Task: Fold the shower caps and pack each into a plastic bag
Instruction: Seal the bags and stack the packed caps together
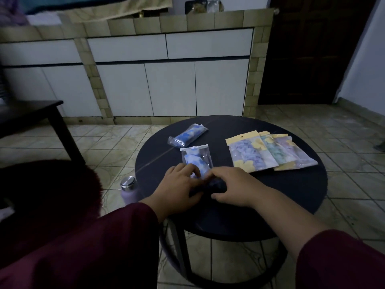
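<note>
Two hands met at the near middle of the round dark worktop (291, 190), both working on one clear bag (196, 158) with a blue-and-white shower cap inside. The left hand (180, 184) had its fingers curled onto the bag's near end, and the right hand (233, 186) pressed in from three o'clock; its fingertips were blurred, so I could not tell whether they pinched the plastic or only touched it. Held from both sides like that, the bag probably stayed steady while the cap was pushed down or the mouth closed. A finished bag (187, 135), rolled tight with a blue cap, lay at eleven o'clock of the hands, apart from them. At two o'clock, three yellow-topped packets (268, 152) overlapped in a fan, likely kept aside as stock. A steel-capped bottle (129, 187) stood on the floor at nine o'clock, out of the way.
</note>
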